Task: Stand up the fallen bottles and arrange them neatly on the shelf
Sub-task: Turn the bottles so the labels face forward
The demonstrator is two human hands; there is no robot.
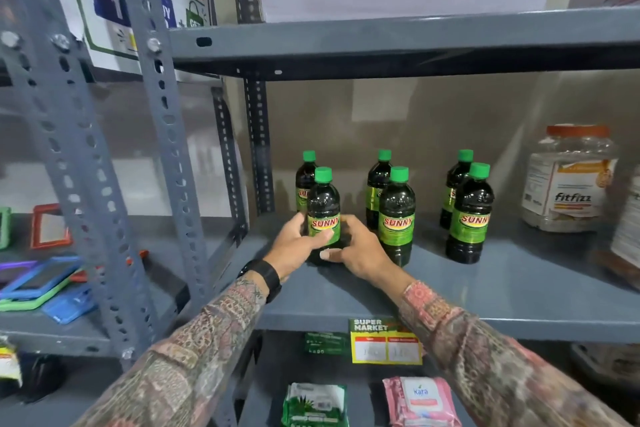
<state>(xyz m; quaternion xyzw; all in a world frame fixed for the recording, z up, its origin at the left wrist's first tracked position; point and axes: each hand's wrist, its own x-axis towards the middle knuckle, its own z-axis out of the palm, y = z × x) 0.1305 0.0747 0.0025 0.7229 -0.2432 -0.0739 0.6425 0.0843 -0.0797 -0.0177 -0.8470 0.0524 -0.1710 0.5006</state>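
Observation:
Several dark bottles with green caps and green SUNNY labels stand upright on the grey shelf [485, 291], in pairs one behind the other. The front left bottle [323, 204] is gripped low on its body by both hands. My left hand [298, 246] wraps its left side with the thumb across the label. My right hand [356, 250] holds its right side and base. Behind it stands another bottle [305, 177]. The middle pair [397, 215] and the right pair [470, 215] stand untouched.
A large clear fitfizz jar [568, 180] stands at the shelf's right. A steel upright [166, 163] rises to the left of my arms. Coloured cases [41, 284] lie on the left rack. Wipe packs [420, 399] lie on the shelf below.

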